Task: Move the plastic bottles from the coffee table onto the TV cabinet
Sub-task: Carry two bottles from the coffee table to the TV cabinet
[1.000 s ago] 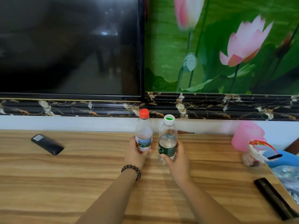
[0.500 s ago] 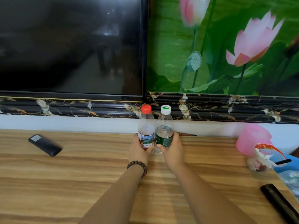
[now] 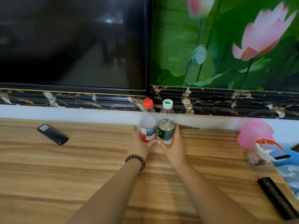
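Note:
Two clear plastic bottles stand upright side by side near the back of the wooden TV cabinet top. The red-capped bottle with a red and white label is on the left, and my left hand wraps its lower part. The white-capped bottle with a green label is on the right, held low by my right hand. The bottles nearly touch each other. Whether their bases rest on the wood is hidden by my fingers.
A black remote lies at the left. A pink cup, a small decorated glass and blue plastic crowd the right end, with a dark case in front. The TV screen and lotus picture stand behind.
Both hands have pushed the bottles farther back toward the wall and brought them closer together.

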Tool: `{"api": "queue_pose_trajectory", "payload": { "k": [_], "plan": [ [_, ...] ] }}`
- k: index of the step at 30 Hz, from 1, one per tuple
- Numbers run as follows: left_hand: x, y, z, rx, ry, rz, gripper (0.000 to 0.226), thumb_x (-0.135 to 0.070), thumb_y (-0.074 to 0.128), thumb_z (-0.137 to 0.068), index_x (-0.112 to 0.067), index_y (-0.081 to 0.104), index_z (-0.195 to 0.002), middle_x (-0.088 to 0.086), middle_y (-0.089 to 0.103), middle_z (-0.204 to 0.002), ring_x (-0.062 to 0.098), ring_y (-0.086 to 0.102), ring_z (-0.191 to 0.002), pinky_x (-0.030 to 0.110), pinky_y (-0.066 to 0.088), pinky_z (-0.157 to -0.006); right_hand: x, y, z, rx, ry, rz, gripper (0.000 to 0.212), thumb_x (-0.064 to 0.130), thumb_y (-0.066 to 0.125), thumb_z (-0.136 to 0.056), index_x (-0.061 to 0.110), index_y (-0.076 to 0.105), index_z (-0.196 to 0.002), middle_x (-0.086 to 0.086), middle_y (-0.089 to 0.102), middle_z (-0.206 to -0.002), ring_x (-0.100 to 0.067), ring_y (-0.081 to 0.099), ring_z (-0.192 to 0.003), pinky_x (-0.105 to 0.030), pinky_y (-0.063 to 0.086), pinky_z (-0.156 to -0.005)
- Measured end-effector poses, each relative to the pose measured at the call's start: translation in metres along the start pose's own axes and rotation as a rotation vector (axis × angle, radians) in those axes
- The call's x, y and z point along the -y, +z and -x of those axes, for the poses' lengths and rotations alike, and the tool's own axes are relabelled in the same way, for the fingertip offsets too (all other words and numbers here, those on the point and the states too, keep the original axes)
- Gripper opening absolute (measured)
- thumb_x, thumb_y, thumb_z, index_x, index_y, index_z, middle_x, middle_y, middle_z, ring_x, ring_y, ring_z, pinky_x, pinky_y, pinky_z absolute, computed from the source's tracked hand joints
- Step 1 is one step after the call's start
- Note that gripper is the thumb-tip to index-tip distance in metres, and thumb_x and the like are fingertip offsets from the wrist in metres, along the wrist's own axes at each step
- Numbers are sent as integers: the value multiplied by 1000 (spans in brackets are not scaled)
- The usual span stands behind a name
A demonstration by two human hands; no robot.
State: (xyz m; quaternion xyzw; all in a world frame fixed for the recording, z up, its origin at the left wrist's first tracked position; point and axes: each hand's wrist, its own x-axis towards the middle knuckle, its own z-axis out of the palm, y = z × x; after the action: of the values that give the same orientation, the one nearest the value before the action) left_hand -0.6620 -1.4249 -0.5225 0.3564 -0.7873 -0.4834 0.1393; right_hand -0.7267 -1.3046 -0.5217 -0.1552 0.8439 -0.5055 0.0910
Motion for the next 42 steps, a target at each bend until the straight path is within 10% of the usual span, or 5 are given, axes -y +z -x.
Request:
{"api": "queue_pose_trajectory", "payload": {
  "k": [6, 22, 42],
  "plan": [
    [-27, -45, 50, -26, -7, -390, 77, -45, 52, -90, -14, 18, -150, 9, 27, -155, 27, 26, -142, 45, 27, -115, 51, -41, 43, 57, 22, 246, 74, 38, 57, -89, 20, 18, -150, -2, 26, -156, -21, 28, -142, -30, 28, -108],
    [-246, -244, 213, 159, -4, -700, 65, -45, 29, -98, -18, 7, -153, 2, 11, -161, 19, 3, -149, 41, 4, -121, 309, -188, 145, 246, -241, 622, 52, 27, 45, -89, 12, 43, -140, -12, 43, -147, -30, 30, -142, -43, 26, -115],
    [-258, -339, 450, -373, -511, -570, 62, -45, 30, -98, -19, 12, -152, 1, 16, -160, 20, 8, -148, 43, 3, -121, 397, -202, 292, 691, -670, 578, 46, 30, 43, -95, 11, 46, -137, -10, 43, -146, -27, 30, -141, -40, 27, -115]
  ]
}}
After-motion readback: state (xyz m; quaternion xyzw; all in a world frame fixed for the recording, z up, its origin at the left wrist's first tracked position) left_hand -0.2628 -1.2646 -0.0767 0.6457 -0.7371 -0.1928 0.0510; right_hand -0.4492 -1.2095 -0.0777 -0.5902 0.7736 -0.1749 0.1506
